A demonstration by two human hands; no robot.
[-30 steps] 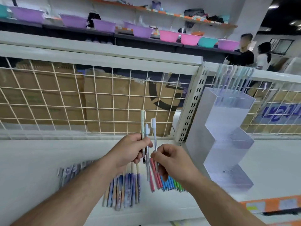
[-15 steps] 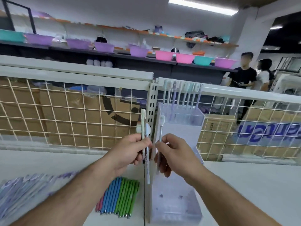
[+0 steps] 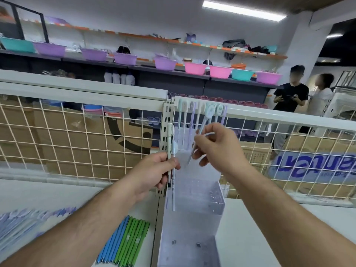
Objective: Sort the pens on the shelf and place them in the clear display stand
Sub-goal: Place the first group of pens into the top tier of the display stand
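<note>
A clear stepped display stand (image 3: 200, 201) stands on the white shelf (image 3: 260, 228) right in front of me. Several pastel pens (image 3: 189, 120) stand upright in its top tier. My left hand (image 3: 154, 172) grips two pens (image 3: 172, 157) upright just left of the stand. My right hand (image 3: 215, 145) pinches a single pale blue pen (image 3: 200, 132), tilted, over the stand's top tier. Blue and green pens (image 3: 125, 243) lie in a row on the shelf at lower left, with blurred pale pens (image 3: 25, 222) further left.
A white wire grid fence (image 3: 77, 143) with an upright post (image 3: 167, 120) backs the shelf; cardboard boxes sit behind it. Coloured basins (image 3: 194, 68) line far shelves. Two people (image 3: 290, 97) stand at the back right.
My view has swung right, so the stand is now centred. My right hand has lifted its pen up and right to the stand's top tier. The left hand keeps its pens.
</note>
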